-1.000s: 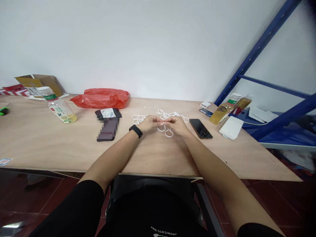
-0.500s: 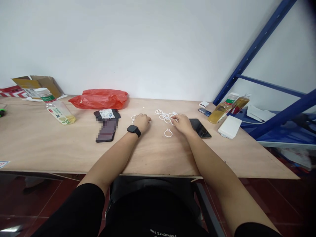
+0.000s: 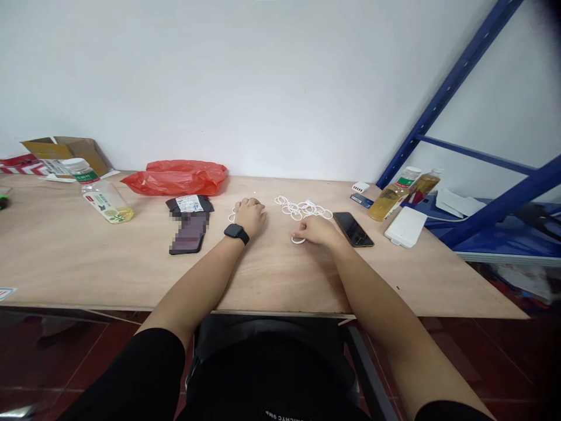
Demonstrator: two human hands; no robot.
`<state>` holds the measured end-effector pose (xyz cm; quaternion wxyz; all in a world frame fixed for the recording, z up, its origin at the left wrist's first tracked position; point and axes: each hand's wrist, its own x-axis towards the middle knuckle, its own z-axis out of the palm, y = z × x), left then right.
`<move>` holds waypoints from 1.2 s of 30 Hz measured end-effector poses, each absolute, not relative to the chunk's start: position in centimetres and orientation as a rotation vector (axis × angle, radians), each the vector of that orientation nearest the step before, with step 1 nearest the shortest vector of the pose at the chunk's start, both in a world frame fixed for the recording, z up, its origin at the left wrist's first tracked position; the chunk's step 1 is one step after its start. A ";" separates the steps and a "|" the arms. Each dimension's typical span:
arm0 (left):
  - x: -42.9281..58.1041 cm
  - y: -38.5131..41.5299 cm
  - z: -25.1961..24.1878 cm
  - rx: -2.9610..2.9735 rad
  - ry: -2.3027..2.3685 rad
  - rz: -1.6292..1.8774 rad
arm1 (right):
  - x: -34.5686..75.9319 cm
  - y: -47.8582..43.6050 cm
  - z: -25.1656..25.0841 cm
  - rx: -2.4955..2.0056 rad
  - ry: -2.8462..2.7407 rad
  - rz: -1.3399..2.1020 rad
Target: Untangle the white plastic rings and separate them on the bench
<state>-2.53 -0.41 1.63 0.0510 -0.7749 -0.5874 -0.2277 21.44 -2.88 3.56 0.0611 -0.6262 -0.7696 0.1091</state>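
My right hand pinches a small white ring against the wooden table, thumb and fingertips on its upper edge. Just beyond that hand lies a loose pile of several white rings, thin and overlapping. My left hand rests on the table with a dark watch on the wrist. Its fingers are curled, and what they hold, if anything, is hidden. Part of another white ring shows at the left side of that hand.
Right of my right hand lies a dark phone, then a white case and drink bottles. Leftward are a black pouch, a red plastic bag, a tilted bottle and a cardboard box. A blue rack stands at right.
My right hand has moved from the ring pile down and slightly left, onto the single ring nearer me. The phone and pile are less covered now. My left hand has hardly shifted.
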 end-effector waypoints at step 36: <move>1.4 -1.2 0.5 -2.990 -1.590 -2.339 | 19.3 -2.7 2.7 -1.000 -1.521 1.040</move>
